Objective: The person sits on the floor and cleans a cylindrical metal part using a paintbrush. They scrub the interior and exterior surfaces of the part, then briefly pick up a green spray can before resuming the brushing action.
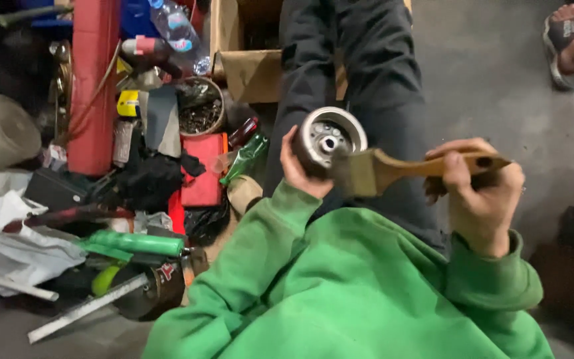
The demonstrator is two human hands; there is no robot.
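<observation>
Metal hub point(330, 138) in the left hand point(298, 169), brush point(393, 169) in the right hand point(478, 193).

The hub sits at frame centre, open face toward the camera, the left fingers curled round its rim at 9 o'clock and the thumb beneath it. The brush's bristles touch the hub at 5 o'clock; its wooden handle runs toward 3 o'clock into the right fist, fingers wrapped tight about it. Green sleeves point(340, 286) fill the 6 o'clock side, dark trousers point(367, 60) lie at 12 o'clock. At 9 o'clock is a tool pile with a green handle point(137, 242), a red box point(202, 169) and a bowl point(202, 106). Someone's sandalled foot point(569, 43) is at 2 o'clock.
</observation>
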